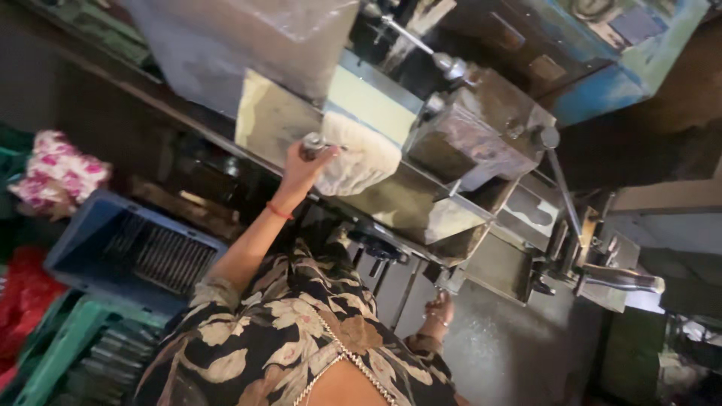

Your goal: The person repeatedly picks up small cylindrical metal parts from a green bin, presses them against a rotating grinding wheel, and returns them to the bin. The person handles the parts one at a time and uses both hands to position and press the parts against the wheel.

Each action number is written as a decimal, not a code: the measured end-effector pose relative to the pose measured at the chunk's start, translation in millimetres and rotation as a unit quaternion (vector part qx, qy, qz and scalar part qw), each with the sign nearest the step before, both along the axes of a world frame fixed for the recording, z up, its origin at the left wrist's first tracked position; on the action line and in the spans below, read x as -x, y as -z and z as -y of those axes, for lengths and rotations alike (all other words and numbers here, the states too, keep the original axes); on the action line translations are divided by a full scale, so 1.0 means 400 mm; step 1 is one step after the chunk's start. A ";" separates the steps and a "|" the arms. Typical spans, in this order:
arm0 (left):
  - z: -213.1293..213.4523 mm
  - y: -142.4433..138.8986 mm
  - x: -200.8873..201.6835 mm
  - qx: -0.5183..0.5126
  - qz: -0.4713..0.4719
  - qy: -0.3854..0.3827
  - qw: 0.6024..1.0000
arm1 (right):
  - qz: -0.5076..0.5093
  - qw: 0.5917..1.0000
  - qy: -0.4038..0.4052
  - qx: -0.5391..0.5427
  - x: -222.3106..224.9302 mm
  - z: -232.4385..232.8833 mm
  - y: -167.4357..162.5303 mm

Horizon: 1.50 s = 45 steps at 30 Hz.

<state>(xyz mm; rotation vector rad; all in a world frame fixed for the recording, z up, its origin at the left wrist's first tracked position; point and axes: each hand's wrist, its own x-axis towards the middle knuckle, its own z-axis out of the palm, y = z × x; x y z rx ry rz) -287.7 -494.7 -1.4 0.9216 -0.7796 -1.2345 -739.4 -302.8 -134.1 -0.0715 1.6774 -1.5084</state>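
Observation:
My left hand (307, 159) reaches up and is closed around a small metal knob (312, 141) on a steel machine (481, 135). Right beside that hand a white textured sheet (361, 158) hangs in a thick fold from the machine's flat feed plate (271, 120). A red band circles my left wrist. My right hand (440, 308) is low, at the machine's lower front panel (398, 282), fingers curled; what it holds, if anything, is too small to make out. My black floral-print clothing (286, 338) fills the bottom of the view.
A blue plastic crate (128, 248) with a grid inside stands at the left, green crates (60, 353) below it. A pink-and-white bundle (56, 177) and red material (22, 293) lie at the far left. A steel lever (620, 278) juts out at the right.

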 end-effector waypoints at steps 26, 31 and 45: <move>-0.351 0.161 0.111 -0.052 -0.035 -0.060 0.996 | 0.118 0.859 -0.438 0.240 -0.608 0.054 -0.209; -0.411 0.125 0.223 -0.004 0.089 -0.010 0.996 | 0.101 0.862 -0.430 0.248 -0.568 0.000 -0.279; -0.724 0.042 0.008 0.196 0.534 -0.338 0.750 | -0.011 0.793 -0.584 0.171 -0.727 -0.130 -0.291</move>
